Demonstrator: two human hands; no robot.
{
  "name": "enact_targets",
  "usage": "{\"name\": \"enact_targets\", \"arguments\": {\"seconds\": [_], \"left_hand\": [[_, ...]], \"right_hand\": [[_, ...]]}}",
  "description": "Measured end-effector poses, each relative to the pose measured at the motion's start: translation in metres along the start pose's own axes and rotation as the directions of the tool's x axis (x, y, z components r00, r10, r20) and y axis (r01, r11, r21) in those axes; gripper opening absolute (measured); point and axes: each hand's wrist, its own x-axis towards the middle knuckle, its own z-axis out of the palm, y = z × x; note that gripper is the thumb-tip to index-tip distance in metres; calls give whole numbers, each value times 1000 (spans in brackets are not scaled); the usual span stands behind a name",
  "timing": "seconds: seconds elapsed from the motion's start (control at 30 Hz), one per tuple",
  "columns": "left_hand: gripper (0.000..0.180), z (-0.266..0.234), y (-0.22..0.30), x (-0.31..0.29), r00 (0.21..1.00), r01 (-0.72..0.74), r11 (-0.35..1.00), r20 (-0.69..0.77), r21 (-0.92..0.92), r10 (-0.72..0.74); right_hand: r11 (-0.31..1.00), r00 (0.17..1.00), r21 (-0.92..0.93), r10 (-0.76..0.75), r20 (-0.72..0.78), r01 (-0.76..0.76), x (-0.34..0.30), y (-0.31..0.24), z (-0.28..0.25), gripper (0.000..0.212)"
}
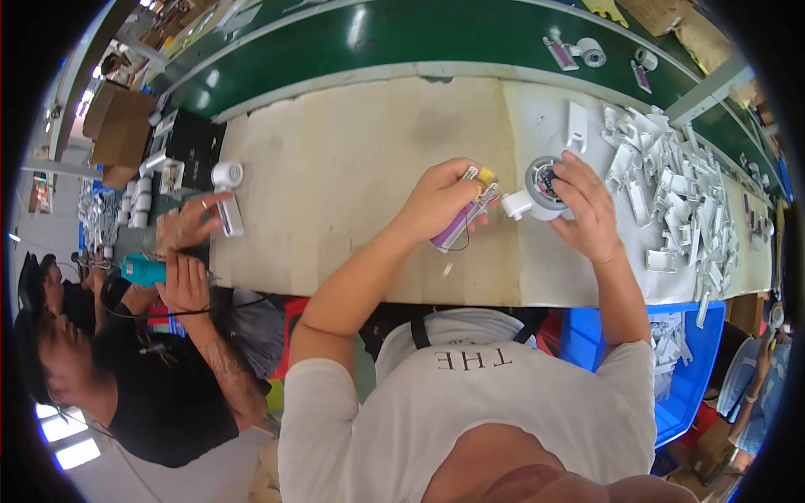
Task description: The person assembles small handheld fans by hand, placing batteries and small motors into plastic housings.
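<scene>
Above the table, my left hand [440, 201] is closed round a purple battery pack [454, 232]. Something yellow [486, 176] also shows between its fingers. A thin dark wire loops from the pack, and a small white connector [448, 269] is visible just below it. My right hand [589, 205] grips a round white and grey device head [537, 186] by its right side. The head's open face shows a dark circuit board, and a short white neck [516, 204] points toward my left hand. Thin wires appear to run between the pack and the neck.
White plastic housings [671, 189] lie heaped on the right, with one housing [576, 126] apart from them. A blue bin [692, 386] stands below. Finished-looking units [591, 52] rest on the green conveyor [419, 38]. At left, a co-worker's hands hold a teal electric screwdriver [143, 269] and a white unit [228, 210].
</scene>
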Motion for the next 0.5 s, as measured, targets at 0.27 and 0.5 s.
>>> {"name": "enact_targets", "arguments": {"seconds": [0.27, 0.5], "left_hand": [[17, 2, -10, -10, 996, -89, 934, 51, 345, 76], [23, -4, -18, -7, 977, -192, 758, 46, 623, 210]], "right_hand": [[976, 991, -190, -84, 100, 102, 14, -7, -5, 56], [938, 897, 105, 278, 343, -331, 24, -28, -17, 56]]}}
